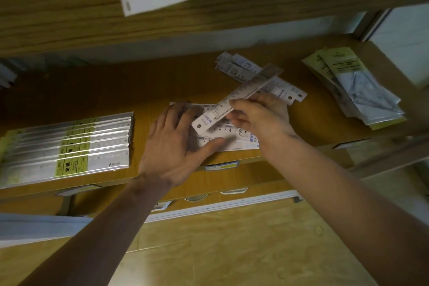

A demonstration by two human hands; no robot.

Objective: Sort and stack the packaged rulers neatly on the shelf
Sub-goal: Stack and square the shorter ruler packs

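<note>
White plastic catches the light where the right hand (260, 116) pinches one packaged ruler (239, 96) by its lower half, lifted clear of the wooden shelf (148, 90). Its long axis runs slantwise, hang-hole end down towards the left hand (178, 141), far end up towards the loose heap of rulers (262, 79) behind it. Beneath it lies the small stack of rulers (234, 134), whose long axis follows the shelf's front edge; the left hand lies spread flat on that stack's left part, fingers straight, pressing it down. So the held ruler sits crosswise over the stack, and I'd judge it needs turning to match before it can be laid down. The right hand is nearer the heap. Left of the stack is bare shelf, then a tidy row of clear-cased rulers (69, 148); right of it, well apart, is a pile of bagged sets (357, 86).
</note>
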